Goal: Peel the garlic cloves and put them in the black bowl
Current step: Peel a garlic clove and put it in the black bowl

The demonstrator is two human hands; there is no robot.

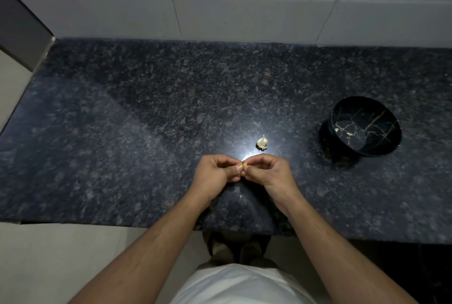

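Observation:
Both hands meet above the front middle of the dark granite counter [146, 112]. My left hand [216, 172] and my right hand [267, 172] pinch one small garlic cloves piece [244, 164] between their fingertips; most of it is hidden by the fingers. Just beyond the hands, the rest of the garlic bulb [262, 142] stands on the counter. The black bowl [381, 143] with gold veining sits at the right and holds two small pale cloves.
A white tiled wall [244, 9] runs behind the counter. The counter's left end meets a grey panel [22, 27]. Its front edge lies just below my wrists, with pale floor [73, 254] and my feet beneath.

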